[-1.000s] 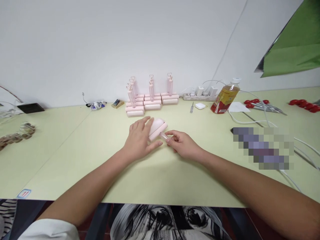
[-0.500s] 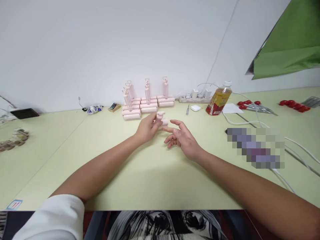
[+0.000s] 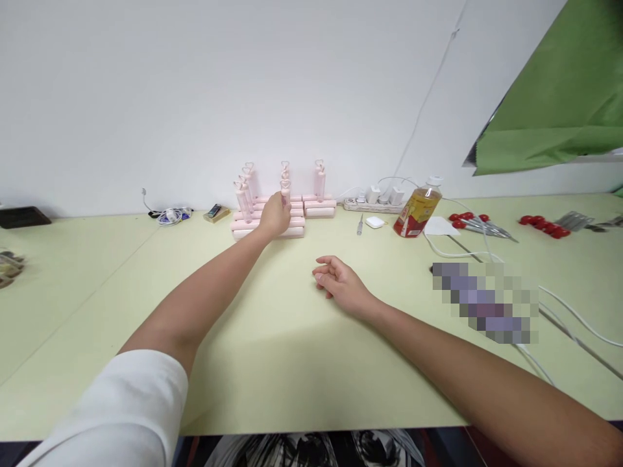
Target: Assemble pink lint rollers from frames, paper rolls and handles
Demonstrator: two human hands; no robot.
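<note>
My left hand (image 3: 275, 215) is closed around the upright handle of a pink lint roller (image 3: 286, 187), its heart-shaped loop showing above the fingers. The roller's wide base stands at the front of a cluster of similar pink lint rollers (image 3: 244, 206), and the hand covers part of it. Another pink lint roller (image 3: 320, 209) stands to the right in the cluster, handle up. Over the table's middle, my right hand (image 3: 343, 285) holds nothing, with its fingers loosely curled and apart.
Behind the rollers is a white wall. A power strip (image 3: 372, 206), a small screwdriver (image 3: 359, 224), a white square item (image 3: 374, 222) and a drink bottle (image 3: 418, 211) are to the right. Red-handled tools (image 3: 467, 220) and white cables (image 3: 452, 255) lie farther right, near a blurred-out item (image 3: 479, 301).
My left hand has carried the pink lint roller forward and left to the front of the cluster. My right hand has come away from it and sits slightly lower.
</note>
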